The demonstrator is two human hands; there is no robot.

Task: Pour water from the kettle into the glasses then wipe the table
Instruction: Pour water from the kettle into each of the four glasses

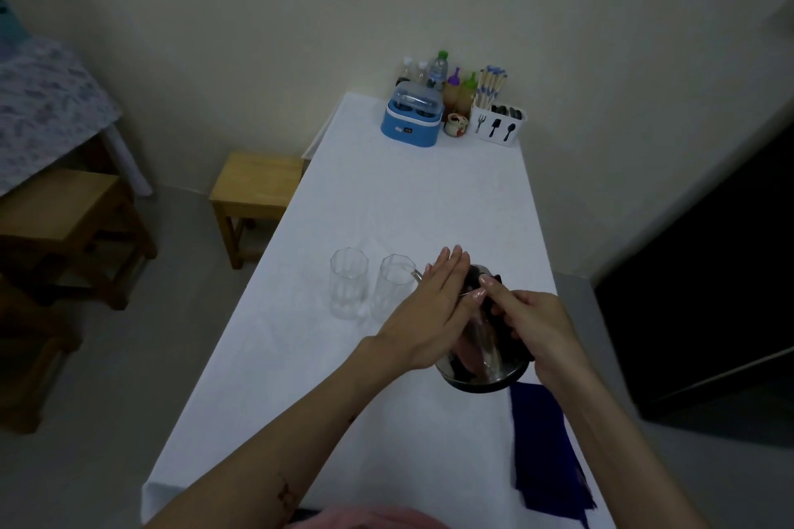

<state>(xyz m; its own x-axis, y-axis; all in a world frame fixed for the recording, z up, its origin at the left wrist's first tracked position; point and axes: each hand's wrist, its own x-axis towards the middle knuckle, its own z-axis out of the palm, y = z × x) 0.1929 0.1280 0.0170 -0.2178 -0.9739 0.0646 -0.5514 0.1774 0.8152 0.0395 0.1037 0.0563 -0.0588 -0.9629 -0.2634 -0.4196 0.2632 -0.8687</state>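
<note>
Two glasses [349, 289] stand upright on your desk [408, 202], side by side and nearly touching, left of the kettle [481, 361]; the right-hand glass [394, 287] sits just beside the kettle's spout. Both look clear, and any water level cannot be told. Your left hand [434, 314] lies flat, fingers straight and together, pressed against the kettle's top and left side, not closed around anything. The kettle, steel with a dark lid and handle, is tilted toward the glasses, spout at the right glass's rim. Your right hand [532, 326] is wrapped around the kettle's dark handle, fingers curled tight on it. A dark blue cloth [545, 447] lies on the desk's near right edge, just behind the kettle. At the far end stand a blue container [412, 116], bottles and a cutlery holder [498, 122].
</note>
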